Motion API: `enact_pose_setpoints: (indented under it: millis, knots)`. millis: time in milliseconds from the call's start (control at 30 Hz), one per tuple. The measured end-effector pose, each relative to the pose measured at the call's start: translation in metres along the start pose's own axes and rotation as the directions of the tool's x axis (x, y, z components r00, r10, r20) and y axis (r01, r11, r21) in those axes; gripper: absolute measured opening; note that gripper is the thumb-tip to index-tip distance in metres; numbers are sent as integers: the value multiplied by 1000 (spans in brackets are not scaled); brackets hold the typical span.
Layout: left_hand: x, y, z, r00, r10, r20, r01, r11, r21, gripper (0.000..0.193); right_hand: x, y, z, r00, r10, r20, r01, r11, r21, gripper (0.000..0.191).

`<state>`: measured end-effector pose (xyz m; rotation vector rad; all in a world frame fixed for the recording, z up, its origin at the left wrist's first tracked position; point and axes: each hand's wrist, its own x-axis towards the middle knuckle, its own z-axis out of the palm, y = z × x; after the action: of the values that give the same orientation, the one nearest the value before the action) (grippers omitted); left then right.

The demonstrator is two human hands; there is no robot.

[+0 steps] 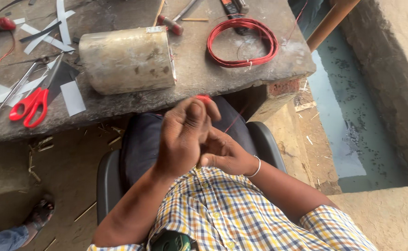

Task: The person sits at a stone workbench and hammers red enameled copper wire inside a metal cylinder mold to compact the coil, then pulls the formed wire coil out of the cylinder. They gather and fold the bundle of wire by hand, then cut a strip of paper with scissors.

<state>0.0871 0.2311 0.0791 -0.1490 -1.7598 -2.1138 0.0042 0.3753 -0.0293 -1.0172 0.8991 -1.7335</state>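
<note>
My left hand (185,135) is raised over my lap with its fingers curled around a small bundle of thin red wire (204,98) that pokes out above the fingertips. My right hand (225,155), with a metal bangle on the wrist, presses against the left from below and pinches something small that is hidden between them. A fine red strand (234,122) runs off to the right from the hands. Both hands hover above a dark seat (141,139) in front of the workbench (204,74).
On the bench lie a dull metal cylinder (127,59), a coil of red wire (242,42), red-handled scissors (29,104), white paper strips (50,32), a hammer (173,21) and other tools. A water-filled channel (348,116) runs along the right. Another person's sandalled foot (39,216) is at lower left.
</note>
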Motion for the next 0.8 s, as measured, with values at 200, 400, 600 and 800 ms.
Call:
enact_pose_setpoints:
  millis: [200, 400, 600, 800]
  knots:
    - [-3, 1, -1, 984, 149, 99, -155, 986, 62, 49, -4, 10, -1, 991, -133, -17, 128, 973, -190, 47]
    - [-15, 18, -12, 994, 75, 84, -70, 996, -57, 45, -1, 14, 5, 959, -246, -141, 221, 959, -177, 35]
    - [-20, 36, -17, 998, -11, 66, 16, 997, -69, 46, 6, -8, -1, 952, -302, 38, 252, 710, -658, 32]
    - [-16, 52, -17, 990, -65, 122, 44, 985, 165, 45, 11, -11, -13, 947, -316, 54, 237, 578, -781, 47]
